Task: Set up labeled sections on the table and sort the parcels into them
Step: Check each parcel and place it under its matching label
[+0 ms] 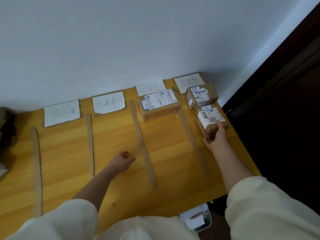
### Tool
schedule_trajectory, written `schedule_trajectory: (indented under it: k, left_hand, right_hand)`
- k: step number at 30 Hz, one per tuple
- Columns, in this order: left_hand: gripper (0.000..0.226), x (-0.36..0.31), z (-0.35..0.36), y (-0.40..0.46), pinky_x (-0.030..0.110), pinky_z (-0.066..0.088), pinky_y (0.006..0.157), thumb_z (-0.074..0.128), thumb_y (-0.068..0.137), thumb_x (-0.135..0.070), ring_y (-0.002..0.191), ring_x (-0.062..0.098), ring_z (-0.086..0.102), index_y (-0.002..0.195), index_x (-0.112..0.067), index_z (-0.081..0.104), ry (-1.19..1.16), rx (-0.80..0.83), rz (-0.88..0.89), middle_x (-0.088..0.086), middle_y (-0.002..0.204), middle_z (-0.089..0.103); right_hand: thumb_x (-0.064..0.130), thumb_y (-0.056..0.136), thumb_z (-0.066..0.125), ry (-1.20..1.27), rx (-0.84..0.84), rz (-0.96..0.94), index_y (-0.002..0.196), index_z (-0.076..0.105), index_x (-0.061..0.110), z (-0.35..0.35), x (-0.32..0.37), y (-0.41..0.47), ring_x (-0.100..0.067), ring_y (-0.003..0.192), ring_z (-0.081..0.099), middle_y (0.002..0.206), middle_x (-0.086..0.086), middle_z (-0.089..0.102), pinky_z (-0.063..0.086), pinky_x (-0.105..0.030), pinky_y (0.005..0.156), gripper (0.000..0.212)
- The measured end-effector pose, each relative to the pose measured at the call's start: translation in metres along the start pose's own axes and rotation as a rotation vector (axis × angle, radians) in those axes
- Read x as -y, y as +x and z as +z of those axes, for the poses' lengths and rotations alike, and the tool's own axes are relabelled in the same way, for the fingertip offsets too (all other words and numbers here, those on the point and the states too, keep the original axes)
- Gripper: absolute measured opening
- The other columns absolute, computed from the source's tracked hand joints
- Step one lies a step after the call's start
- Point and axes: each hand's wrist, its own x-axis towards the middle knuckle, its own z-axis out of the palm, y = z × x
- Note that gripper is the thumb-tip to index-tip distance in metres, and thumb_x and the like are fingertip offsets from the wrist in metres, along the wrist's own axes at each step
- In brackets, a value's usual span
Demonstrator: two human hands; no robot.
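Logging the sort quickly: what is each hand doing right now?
Left hand: loosely curled over the table, holding nothing.
Right hand: gripping a small parcel.

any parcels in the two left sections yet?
No. The two left sections, under the first white paper label and the second white paper label, show only the bare yellow wooden table; all three brown cardboard parcels sit further right.

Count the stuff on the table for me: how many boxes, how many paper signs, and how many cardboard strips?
Boxes: 3, the big box, the far right box and the box the right hand grips.
Paper signs: 4.
Cardboard strips: 4.
Total: 11
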Motion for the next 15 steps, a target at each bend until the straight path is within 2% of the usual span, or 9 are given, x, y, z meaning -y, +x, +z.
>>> schedule_trajectory:
  k: [8,13,15]
  left_hand:
    - [0.056,0.002,0.0,0.001,0.036,0.041,0.101,0.057,0.093,-0.036,0.127,0.029,0.049,0.142,-0.012,0.044,0.002,-0.019,0.004,0.011,0.142,0.049]
    - [0.053,0.003,0.003,-0.002,0.036,0.041,0.101,0.057,0.093,-0.035,0.127,0.028,0.05,0.139,-0.011,0.048,0.063,-0.042,0.04,0.011,0.14,0.051]
    - [0.051,0.003,0.005,-0.005,0.036,0.044,0.098,0.057,0.094,-0.036,0.124,0.028,0.052,0.138,-0.012,0.05,0.077,-0.058,0.068,0.01,0.138,0.053]
  right_hand:
    - [0.051,0.088,0.06,0.007,-0.015,0.006,0.147,0.034,0.021,0.002,0.009,0.02,-0.031,0.136,0.04,0.146,-0.009,0.046,0.036,-0.048,0.111,0.071]
    - [0.051,0.09,0.058,-0.035,-0.075,-0.018,0.136,0.045,0.017,0.002,0.004,0.021,-0.028,0.116,0.059,0.129,-0.009,0.06,0.047,-0.044,0.102,0.059]
    - [0.048,0.088,0.062,-0.051,-0.176,-0.046,0.134,0.043,0.013,0.002,0.0,0.015,-0.027,0.11,0.062,0.126,-0.009,0.06,0.052,-0.042,0.095,0.061]
